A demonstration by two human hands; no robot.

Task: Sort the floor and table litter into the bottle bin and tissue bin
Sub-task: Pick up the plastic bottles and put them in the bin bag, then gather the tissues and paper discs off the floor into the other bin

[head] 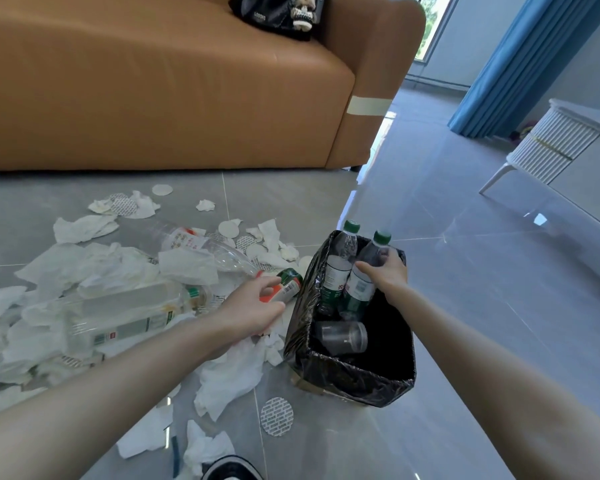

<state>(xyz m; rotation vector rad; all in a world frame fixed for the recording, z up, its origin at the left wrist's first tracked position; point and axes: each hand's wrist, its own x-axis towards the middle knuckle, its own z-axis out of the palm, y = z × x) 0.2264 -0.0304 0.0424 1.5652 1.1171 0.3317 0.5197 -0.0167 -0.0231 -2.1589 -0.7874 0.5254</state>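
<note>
We see the L hand [253,306] curled round a small orange-label bottle [289,286], just left of the black-lined bin [361,377]; R hand [387,273] grips a green-cap bottle [363,284] standing in the bin, a 2nd green-cap bottle [338,268] touching its left side; a clear jar [342,337] lies below the R hand; tissues [222,375] spread under & left of the L hand.
</note>
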